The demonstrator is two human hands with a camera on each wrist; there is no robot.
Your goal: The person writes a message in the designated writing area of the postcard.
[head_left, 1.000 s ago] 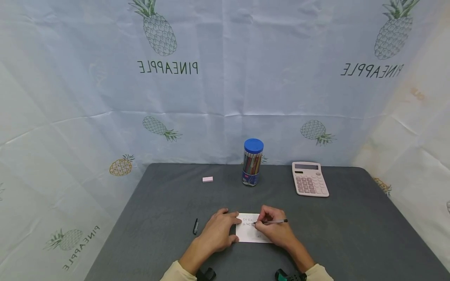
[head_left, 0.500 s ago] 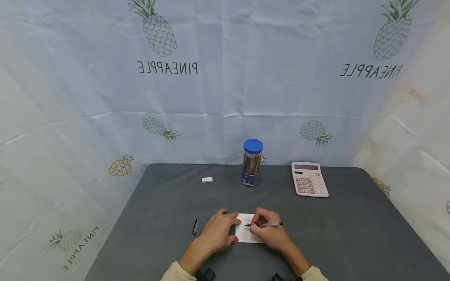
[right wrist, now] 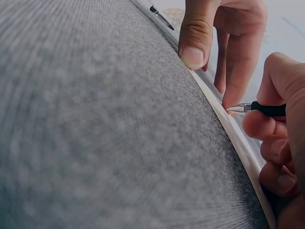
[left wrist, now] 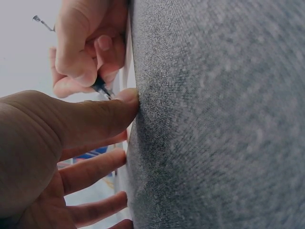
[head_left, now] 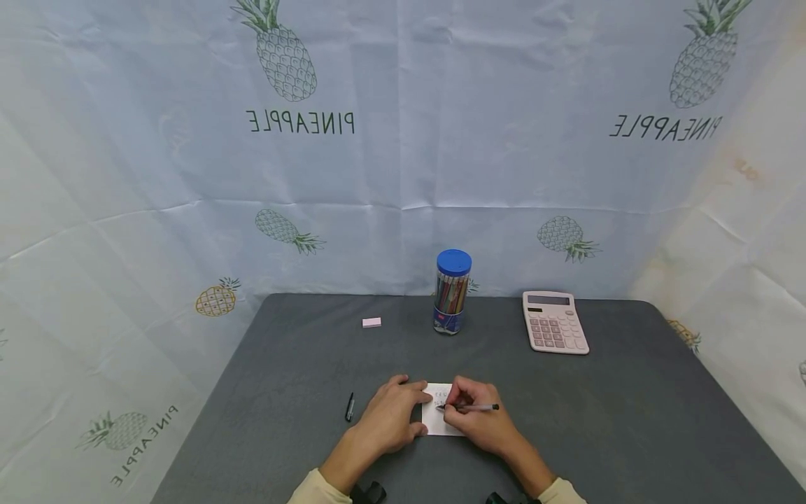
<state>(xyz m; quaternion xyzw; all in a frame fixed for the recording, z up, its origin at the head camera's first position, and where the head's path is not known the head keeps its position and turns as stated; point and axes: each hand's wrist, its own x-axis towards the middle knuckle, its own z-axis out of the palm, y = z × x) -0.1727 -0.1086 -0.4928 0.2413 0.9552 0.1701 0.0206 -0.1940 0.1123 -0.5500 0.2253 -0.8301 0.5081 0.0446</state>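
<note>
A small white sheet of paper (head_left: 436, 422) with a few lines of dark handwriting lies near the front middle of the table. My right hand (head_left: 481, 414) pinches a pen (head_left: 483, 407), its tip down at the writing; the right wrist view shows the pen's clear conical tip and dark grip (right wrist: 267, 109). My left hand (head_left: 392, 413) rests at the paper's left edge, thumb and fingertips pressing there with fingers spread and fairly straight. The right hand covers the right part of the sheet. A black pen cap (head_left: 350, 407) lies left of my left hand.
Farther back on the grey table (head_left: 302, 364) are a pale pink eraser (head_left: 371, 323), a clear tub of pencils with a blue lid (head_left: 452, 290) and a pink calculator (head_left: 556, 322). A pineapple-print cloth (head_left: 378, 168) hangs behind the table.
My right hand with the pen has shifted left across the paper, coming closer to my left hand. The left hand and the sheet have stayed in place.
</note>
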